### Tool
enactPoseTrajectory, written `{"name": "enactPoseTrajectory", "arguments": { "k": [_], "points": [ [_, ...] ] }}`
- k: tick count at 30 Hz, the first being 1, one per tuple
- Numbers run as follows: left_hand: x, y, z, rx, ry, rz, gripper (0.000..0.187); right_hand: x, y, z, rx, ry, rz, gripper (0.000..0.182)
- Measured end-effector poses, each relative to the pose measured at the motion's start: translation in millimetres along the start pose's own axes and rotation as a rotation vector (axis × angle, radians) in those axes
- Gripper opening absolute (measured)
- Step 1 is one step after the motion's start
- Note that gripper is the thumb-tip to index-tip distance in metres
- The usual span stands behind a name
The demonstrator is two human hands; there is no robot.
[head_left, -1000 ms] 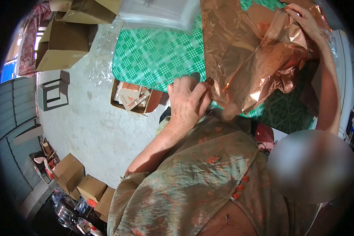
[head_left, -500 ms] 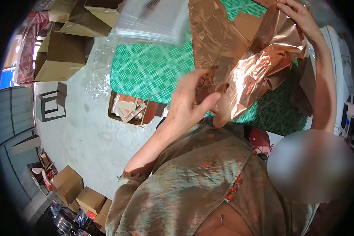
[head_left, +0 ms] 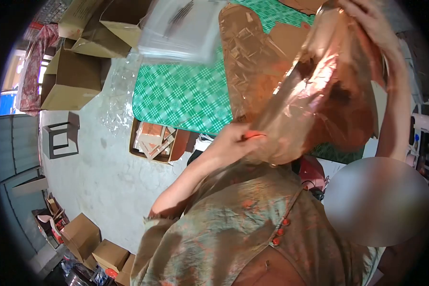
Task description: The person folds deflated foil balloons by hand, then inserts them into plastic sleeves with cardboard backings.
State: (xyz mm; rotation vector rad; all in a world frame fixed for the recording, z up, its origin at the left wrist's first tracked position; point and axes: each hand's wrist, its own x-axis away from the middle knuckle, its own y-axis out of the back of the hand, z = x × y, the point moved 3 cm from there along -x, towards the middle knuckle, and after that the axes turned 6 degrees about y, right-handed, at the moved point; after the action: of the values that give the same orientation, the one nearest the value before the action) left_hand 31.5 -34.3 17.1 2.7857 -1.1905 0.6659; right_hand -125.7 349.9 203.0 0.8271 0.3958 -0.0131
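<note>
A shiny copper-coloured foil sheet [head_left: 314,90] stretches between my two hands above the table. Low at its near left edge, my left hand [head_left: 233,140] is closed on the foil, with something red-orange at the fingertips. At the top right my right hand [head_left: 372,21] grips the foil's upper end, its fingers partly blurred. Under and left of the sheet lies another copper-coloured piece [head_left: 245,52], flat on the green checked tabletop [head_left: 181,95]. A stack of clear plastic sheets or bags [head_left: 176,35] rests at the table's far left.
Open cardboard boxes [head_left: 78,78] stand on the floor at the upper left. A box of flat pieces [head_left: 157,140] sits below the table's left edge. A grey frame [head_left: 61,138] is on the floor, with more cartons [head_left: 81,233] at the lower left.
My left hand has closed on the foil's near edge after being open beside it. The foil has been lifted and spread out between both hands.
</note>
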Motion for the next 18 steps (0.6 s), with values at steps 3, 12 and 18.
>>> {"name": "enactPoseTrajectory", "arguments": {
  "k": [3,12,18],
  "points": [
    [24,13,2,0.019,0.124,-0.116,0.028,11,-41,-6,0.066,-0.116,0.284,0.025],
    [23,13,30,0.277,0.027,-0.233,0.047,-8,-137,-97,0.353,0.087,0.409,0.028],
    [28,10,32,0.388,0.259,-0.197,0.047,-18,-155,-97,0.404,0.141,0.371,0.031]
  ]
}}
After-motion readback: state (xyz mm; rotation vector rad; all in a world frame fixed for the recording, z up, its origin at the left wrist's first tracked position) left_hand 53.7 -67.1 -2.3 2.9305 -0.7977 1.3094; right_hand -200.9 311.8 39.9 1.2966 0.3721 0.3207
